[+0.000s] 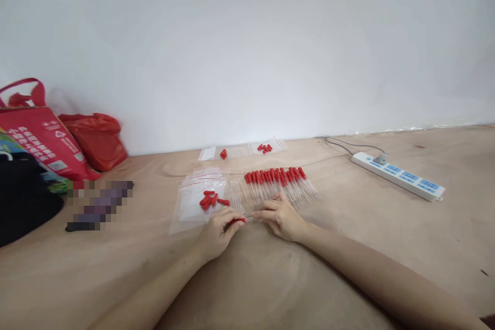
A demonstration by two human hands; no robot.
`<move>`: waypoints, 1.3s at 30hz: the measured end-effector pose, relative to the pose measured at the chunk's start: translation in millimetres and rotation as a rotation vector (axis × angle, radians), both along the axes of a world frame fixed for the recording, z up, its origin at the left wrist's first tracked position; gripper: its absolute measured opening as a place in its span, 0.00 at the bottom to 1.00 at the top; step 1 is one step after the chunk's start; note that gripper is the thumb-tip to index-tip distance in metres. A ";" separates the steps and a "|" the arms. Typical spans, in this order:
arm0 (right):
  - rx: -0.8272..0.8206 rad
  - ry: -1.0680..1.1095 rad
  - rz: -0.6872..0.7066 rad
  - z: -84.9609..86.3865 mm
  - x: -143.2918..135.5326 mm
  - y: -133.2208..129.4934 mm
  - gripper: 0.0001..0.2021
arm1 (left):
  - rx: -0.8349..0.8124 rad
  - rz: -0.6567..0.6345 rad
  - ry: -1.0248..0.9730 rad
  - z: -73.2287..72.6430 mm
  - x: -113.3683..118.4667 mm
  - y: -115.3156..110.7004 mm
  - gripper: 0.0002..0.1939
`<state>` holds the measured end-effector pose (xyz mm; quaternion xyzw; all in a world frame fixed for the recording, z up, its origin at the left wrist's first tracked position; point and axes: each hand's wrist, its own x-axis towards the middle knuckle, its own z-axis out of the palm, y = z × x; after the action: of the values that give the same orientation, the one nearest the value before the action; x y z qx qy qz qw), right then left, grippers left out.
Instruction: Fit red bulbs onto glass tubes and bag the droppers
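My left hand pinches a red rubber dropper bulb between thumb and fingers. My right hand is closed on a thin clear dropper tube, whose end meets the bulb; how far it sits inside is hidden. Beyond my right hand lies a row of red-capped droppers, tips toward me. Loose red bulbs rest on clear zip bags just past my left hand. A few bare clear tubes lie between the bags and the row.
Farther back, near the wall, are more bags, red bulbs and clear tubes. A white power strip with a plugged-in grey cable lies at the right. Red bags and a black item stand at the left.
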<state>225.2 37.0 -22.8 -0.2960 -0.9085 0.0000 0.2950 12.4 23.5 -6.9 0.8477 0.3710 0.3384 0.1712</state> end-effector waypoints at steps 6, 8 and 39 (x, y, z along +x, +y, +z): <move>0.063 -0.069 -0.038 1.3 -0.1 2.5 0.16 | -0.001 0.000 0.069 0.2 0.7 -1.0 0.09; 0.087 -0.085 -0.058 2.7 -0.8 1.1 0.18 | 0.004 0.008 0.072 0.4 0.8 -0.6 0.09; -0.236 -0.147 -0.091 30.5 -15.3 -15.5 0.09 | 0.345 -0.030 0.200 3.9 -5.4 3.9 0.07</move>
<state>209.8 21.5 7.7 -0.3688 -0.9070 0.0718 0.1904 7.0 27.5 -3.0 0.8993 0.3098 0.3085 -0.0092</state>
